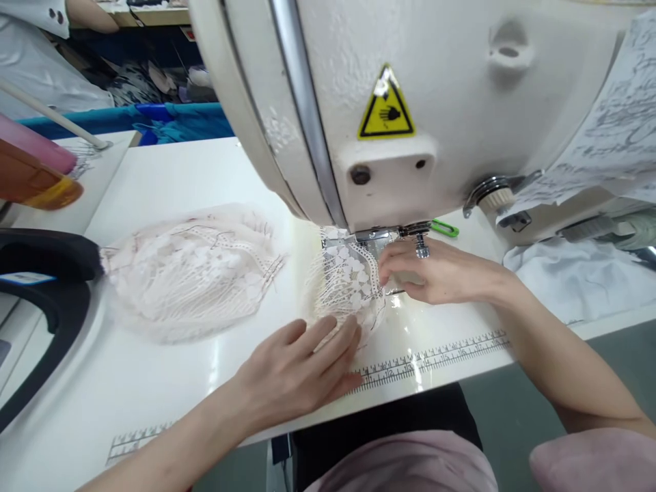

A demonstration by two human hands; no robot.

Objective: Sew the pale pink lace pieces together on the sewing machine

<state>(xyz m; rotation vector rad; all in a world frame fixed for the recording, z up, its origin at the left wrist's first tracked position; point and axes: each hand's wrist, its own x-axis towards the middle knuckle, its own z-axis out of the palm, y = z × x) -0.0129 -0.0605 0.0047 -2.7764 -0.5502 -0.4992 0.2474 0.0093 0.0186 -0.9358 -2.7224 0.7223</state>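
Note:
A piece of white lace (348, 279) with floral motifs and a fringe-like pattern lies under the presser foot area of a sewing machine (328, 164). My left hand (300, 369) rests at the near edge of that lace, fingers stretched out over it and thumb apart. At the lace's right edge, close to the needle area, my right hand (435, 270) has its fingers bent, the tips closed on the trim. The needle itself is hidden by the machine head. Further left on the table, a second sheer lace piece (189, 280) lies spread out with loose threads.
A printed ruler strip (430, 359) runs along the table's front edge. A black curved object (56, 328) stands at the left, below orange and pink thread cones (35, 167). White cloth (579, 280) lies at the right. A green clip (445, 227) sits behind my right hand. Another person's sleeve (35, 20) shows at upper left.

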